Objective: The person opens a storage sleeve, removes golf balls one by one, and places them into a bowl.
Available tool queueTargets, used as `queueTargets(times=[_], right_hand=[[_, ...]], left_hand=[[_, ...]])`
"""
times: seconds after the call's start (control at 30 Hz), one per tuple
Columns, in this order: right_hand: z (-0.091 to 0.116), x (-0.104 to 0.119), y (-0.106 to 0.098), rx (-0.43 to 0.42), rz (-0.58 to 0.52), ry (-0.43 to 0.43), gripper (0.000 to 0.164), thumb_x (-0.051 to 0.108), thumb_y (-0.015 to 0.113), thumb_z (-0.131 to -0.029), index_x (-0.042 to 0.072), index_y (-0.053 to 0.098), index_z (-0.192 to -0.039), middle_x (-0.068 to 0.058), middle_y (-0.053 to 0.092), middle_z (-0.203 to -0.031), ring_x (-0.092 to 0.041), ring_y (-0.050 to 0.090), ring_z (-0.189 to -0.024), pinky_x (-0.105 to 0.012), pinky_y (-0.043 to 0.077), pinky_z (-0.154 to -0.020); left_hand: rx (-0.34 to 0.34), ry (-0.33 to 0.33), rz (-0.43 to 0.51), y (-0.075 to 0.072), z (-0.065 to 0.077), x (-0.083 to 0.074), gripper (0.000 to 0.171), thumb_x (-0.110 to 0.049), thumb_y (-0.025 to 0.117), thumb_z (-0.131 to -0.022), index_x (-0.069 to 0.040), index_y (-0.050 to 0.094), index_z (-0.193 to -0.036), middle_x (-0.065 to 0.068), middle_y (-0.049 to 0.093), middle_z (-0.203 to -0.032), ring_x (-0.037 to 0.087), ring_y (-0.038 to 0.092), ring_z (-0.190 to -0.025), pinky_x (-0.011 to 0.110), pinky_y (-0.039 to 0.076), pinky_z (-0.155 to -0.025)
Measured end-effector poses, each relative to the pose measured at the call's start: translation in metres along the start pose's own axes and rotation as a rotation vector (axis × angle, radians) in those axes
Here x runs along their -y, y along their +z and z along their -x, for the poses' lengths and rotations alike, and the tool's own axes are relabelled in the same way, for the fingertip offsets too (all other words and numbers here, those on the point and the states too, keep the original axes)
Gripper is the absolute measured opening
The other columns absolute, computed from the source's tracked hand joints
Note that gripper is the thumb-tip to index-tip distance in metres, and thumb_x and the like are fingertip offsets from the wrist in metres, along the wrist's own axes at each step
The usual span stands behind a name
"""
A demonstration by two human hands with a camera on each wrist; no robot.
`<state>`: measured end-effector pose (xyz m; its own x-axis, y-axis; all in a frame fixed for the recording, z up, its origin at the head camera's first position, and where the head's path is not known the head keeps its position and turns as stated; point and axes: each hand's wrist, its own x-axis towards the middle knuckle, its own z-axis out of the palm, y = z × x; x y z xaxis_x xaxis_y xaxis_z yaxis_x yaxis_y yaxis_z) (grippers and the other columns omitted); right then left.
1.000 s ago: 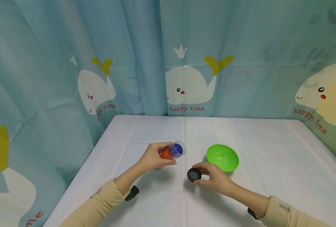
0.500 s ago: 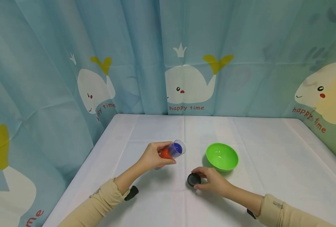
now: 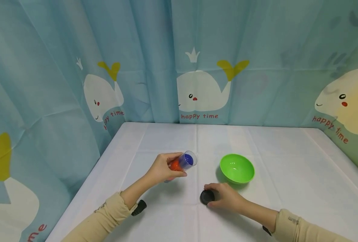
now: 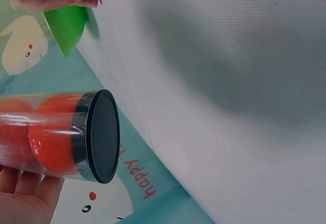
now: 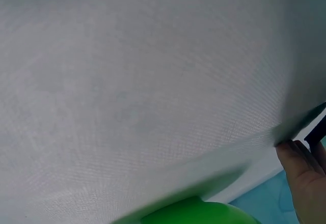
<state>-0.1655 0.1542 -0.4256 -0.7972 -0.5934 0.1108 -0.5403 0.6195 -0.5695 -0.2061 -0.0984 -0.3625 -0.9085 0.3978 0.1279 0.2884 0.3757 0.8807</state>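
Note:
My left hand (image 3: 164,168) grips a clear plastic tube (image 3: 187,160), tilted with its open end up toward the right. Inside, a blue ball (image 3: 189,159) sits near the mouth, and orange-red balls (image 4: 53,132) show behind it. The tube's other end carries a black base cap (image 4: 104,136), seen in the left wrist view. My right hand (image 3: 225,198) pinches a round black lid (image 3: 207,197) by its edge, low over the white table. In the right wrist view only part of that hand and a dark edge of the lid show.
Just behind my right hand, a green bowl (image 3: 237,168) stands on the white-covered table (image 3: 281,161). A blue curtain (image 3: 154,60) printed with whales hangs along the table's back and sides.
My right hand has come down toward the table and slightly nearer me with the black lid, which has tipped flatter. The left hand and tube have barely moved.

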Motion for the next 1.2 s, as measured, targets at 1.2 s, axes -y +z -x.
queueTargets(times=[1.2], right_hand=[[0.0075,0.0073,-0.0009,0.03,0.014,-0.022,0.063,0.008,0.081,-0.067,-0.008,0.055,-0.123,-0.018,0.062,-0.122,-0.034,0.058,-0.113,-0.043,0.046,-0.096]], left_hand=[[0.017,0.023,-0.011,0.0029,-0.0051,-0.0052,0.061,-0.008,0.082,-0.07,0.002,0.058,-0.125,0.017,0.063,-0.123,0.03,0.062,-0.112,0.038,0.05,-0.094]])
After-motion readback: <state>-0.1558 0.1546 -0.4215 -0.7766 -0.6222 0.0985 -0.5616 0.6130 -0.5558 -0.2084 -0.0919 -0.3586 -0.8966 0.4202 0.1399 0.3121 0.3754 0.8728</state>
